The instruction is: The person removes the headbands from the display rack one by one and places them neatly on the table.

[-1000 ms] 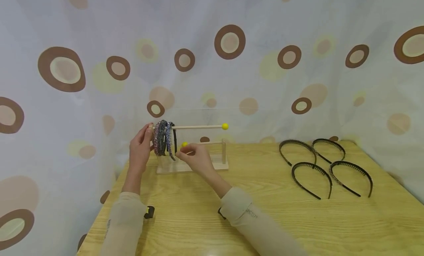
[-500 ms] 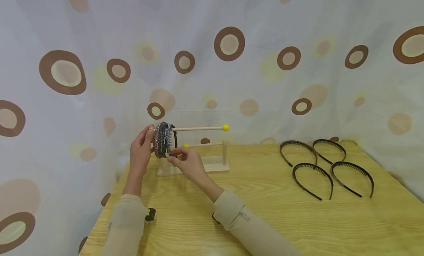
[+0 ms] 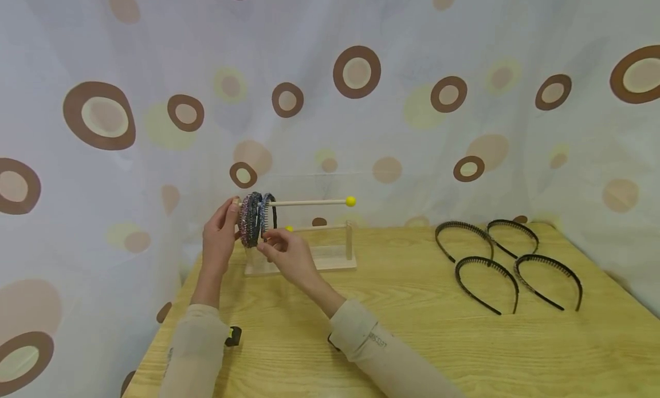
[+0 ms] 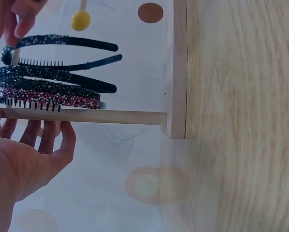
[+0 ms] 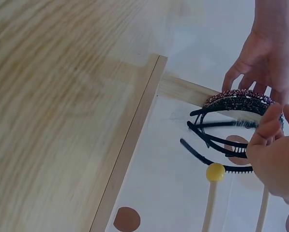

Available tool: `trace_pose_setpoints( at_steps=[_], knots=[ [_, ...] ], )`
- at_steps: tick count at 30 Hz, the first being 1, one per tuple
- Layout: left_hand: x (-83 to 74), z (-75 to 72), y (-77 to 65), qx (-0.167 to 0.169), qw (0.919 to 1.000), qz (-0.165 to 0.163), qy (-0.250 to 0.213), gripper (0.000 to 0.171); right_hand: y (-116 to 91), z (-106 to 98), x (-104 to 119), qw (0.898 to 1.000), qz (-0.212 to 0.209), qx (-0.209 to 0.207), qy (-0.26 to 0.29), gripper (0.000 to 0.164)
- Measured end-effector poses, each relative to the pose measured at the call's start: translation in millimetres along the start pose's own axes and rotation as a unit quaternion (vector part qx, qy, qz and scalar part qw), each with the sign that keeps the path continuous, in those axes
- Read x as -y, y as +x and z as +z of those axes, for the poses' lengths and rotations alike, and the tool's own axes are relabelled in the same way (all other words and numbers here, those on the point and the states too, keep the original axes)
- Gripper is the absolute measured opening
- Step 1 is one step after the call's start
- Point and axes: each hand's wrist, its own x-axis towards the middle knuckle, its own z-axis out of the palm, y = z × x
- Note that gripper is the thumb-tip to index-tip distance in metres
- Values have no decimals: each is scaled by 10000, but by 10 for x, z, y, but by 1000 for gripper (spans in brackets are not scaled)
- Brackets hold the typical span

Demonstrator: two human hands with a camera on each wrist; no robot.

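Note:
Several glittery headbands (image 3: 251,220) hang bunched at the left end of a wooden rod (image 3: 314,203) on a display stand. My left hand (image 3: 219,237) grips the top of the stand's left post (image 4: 86,116), its fingers behind the wood in the left wrist view. My right hand (image 3: 295,257) pinches the lower part of a bluish sparkly headband (image 3: 266,215), second from the right in the bunch. A black headband (image 5: 197,153) hangs just right of it. The right fingertips partly hide the held band.
Four-legged bareness aside, several black toothed headbands (image 3: 487,280) lie on the wooden table (image 3: 412,341) at right. The stand's base (image 3: 335,260) rests near the back edge. Yellow balls (image 3: 350,201) cap the rods. A patterned curtain (image 3: 392,129) hangs behind.
My right hand has moved left from the end of the outer headband to the bluish one, which now sits closer to the bunch. My left hand stays on the post.

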Motion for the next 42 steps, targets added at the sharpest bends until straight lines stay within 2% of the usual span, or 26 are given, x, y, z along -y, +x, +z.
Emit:
trace_pose_setpoints(
  at_steps=[4, 9, 14, 18, 25, 32, 38, 42],
  knots=[
    [-119, -5, -72, 28, 10000, 18, 68, 51, 12, 20, -26, 9987, 170, -471, 76, 21],
    [-120, -8, -79, 7, 10000, 29, 49, 51, 33, 44, -58, 9942, 320, -1005, 201, 24],
    [-112, 11, -66, 32, 10000, 70, -8, 50, 62, 43, -116, 9915, 435, -1225, -12, 31],
    [-125, 20, -77, 22, 9999, 109, 42, 50, 88, 42, -165, 9926, 441, -1129, -87, 28],
    [-125, 16, -83, 26, 9999, 89, 68, 50, 106, 63, -206, 9966, 424, -697, -139, 7],
    [-157, 6, -90, -44, 9999, 91, 52, 50, 125, 58, -193, 9972, 277, -686, -97, 9],
    [-167, 7, -83, -42, 9999, 37, 87, 49, 106, 36, -179, 9959, -137, -813, -361, 11],
    [-45, -2, -36, -44, 10000, 32, 51, 50, 97, 33, -189, 9901, -617, -985, -784, 10]
  ],
)
